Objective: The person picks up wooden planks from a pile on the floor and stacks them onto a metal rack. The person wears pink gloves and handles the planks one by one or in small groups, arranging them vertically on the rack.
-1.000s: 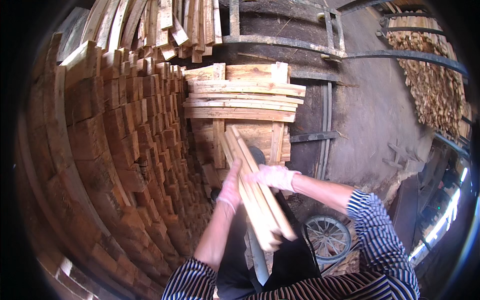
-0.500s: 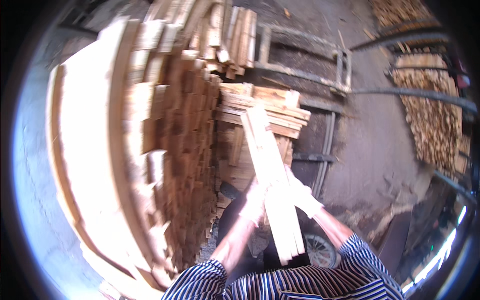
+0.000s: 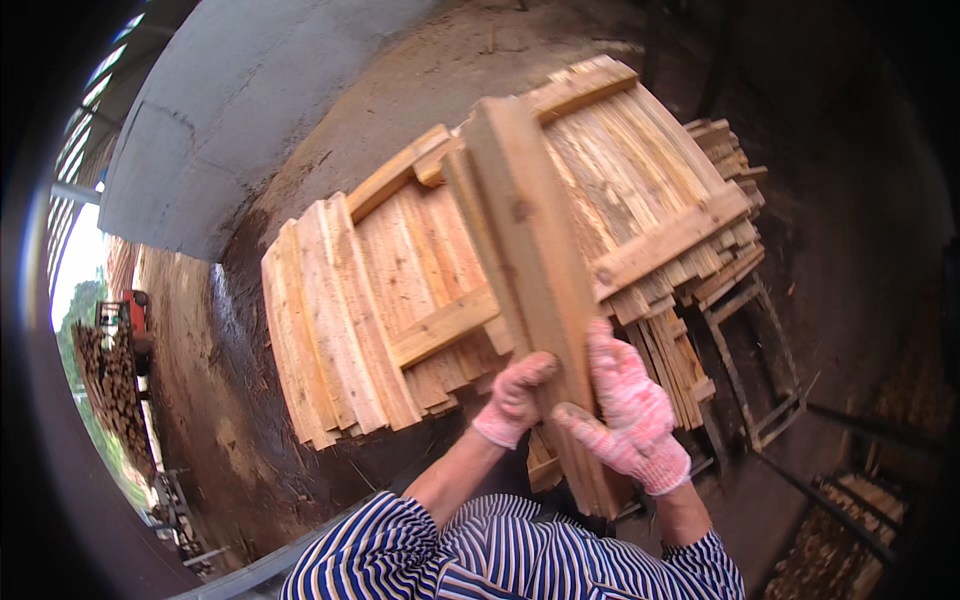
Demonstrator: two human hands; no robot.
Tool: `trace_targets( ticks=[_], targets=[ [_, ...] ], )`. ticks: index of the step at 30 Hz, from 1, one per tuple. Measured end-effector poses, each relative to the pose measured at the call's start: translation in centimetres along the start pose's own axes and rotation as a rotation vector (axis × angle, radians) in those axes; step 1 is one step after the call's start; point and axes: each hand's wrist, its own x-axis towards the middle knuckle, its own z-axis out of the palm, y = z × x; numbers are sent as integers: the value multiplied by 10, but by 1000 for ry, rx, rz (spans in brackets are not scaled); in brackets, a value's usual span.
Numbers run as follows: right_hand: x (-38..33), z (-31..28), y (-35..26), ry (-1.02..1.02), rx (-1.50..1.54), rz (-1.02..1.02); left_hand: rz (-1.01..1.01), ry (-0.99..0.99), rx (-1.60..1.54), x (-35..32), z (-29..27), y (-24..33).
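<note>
Between my two gloved hands is a small bundle of wooden boards, laid together lengthwise and tilted with the far end a little left. My left hand, in a pink and white knit glove, grips the bundle's left edge near its lower end. On the opposite edge, my right hand in a matching glove presses with its palm and thumb. Beneath and beyond the boards lies a large stack of planks, with crosswise wooden strips on its top layer. The bundle hides part of the stack's middle.
A metal frame stands right of the stack, near a lower pile of wood. A grey wall panel rises at the far left. Further left, a red vehicle stands behind a log pile.
My view has swung left, away from the smaller pile on the metal frame. The boards, still in both hands, now point across the large stack's top.
</note>
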Motion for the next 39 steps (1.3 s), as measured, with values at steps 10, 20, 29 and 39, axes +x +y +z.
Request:
trace_targets(
  ticks=[10, 20, 29, 39],
  targets=[
    [175, 176, -101, -72, 7, 95, 380, 361, 125, -129, -114, 231],
    [227, 278, -174, -276, -206, -34, 406, 467, 90, -159, -178, 290],
    [212, 222, -170, -189, 263, 289, 332, 456, 268, -100, -146, 300],
    [232, 264, -146, -65, -281, 136, 213, 398, 116, -83, -173, 325]
  ],
)
